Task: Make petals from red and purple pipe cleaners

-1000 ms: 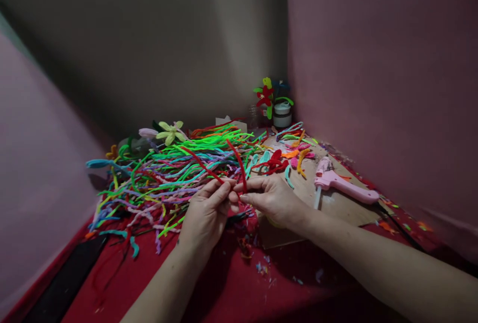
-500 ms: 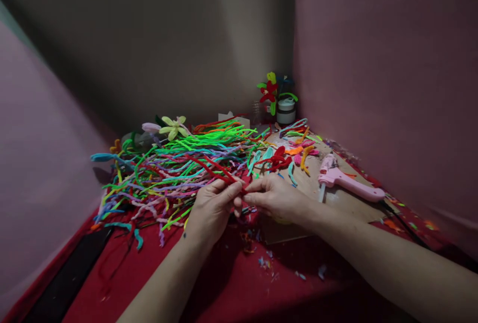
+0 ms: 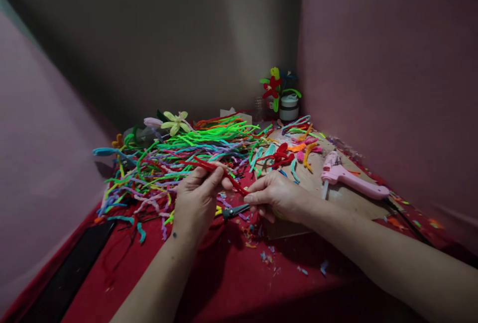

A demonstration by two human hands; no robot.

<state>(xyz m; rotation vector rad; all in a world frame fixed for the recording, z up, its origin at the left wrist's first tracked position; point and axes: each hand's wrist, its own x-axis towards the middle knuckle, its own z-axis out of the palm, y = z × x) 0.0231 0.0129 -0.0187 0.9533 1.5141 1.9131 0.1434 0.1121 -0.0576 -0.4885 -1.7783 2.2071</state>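
A red pipe cleaner [image 3: 236, 184], looking doubled along part of its length, is stretched between my two hands. My left hand [image 3: 199, 196] pinches it between thumb and fingers, and its loose ends stick out toward the upper left. At the other end, my right hand [image 3: 274, 196] grips the tip between thumb and forefinger. Below and between the hands lie scissors [image 3: 235, 210] with yellow handles, partly covered by my left hand. Behind my left hand spreads a heap of many-coloured pipe cleaners [image 3: 209, 139].
A pink glue gun [image 3: 351, 183] rests on a cardboard sheet [image 3: 339, 206], its cord trailing right. Bent petal pieces [image 3: 308, 156] and a red looped piece [image 3: 282, 156] lie there. Pipe-cleaner flowers [image 3: 272, 86] stand at the back near a white jar [image 3: 289, 108]. Fluff scraps dot the red cloth [image 3: 239, 283].
My left hand has moved left, away from the right hand, so more red pipe cleaner shows between them. The scissors have come into view. The camera view has shifted slightly.
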